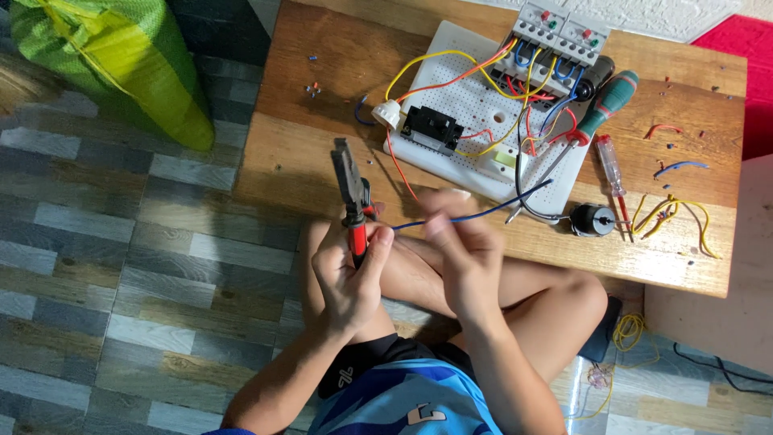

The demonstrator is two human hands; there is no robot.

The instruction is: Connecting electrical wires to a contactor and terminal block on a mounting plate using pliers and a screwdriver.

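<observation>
My left hand (348,278) grips the red handles of a pair of pliers (351,187), whose dark jaws point away from me over the wooden board's near edge. My right hand (459,242) is blurred and pinches a blue wire (491,211) that runs up to the right toward the white perforated panel (475,121). The wire's near end lies close to the pliers' joint. Both hands hover above my crossed bare legs.
The wooden board (322,153) carries the panel with grey breakers (555,32), a black switch (432,127) and many coloured wires. Two screwdrivers (604,105) (613,173), a black cylinder (592,219) and wire scraps (676,211) lie at right. A green sack (113,56) sits at upper left.
</observation>
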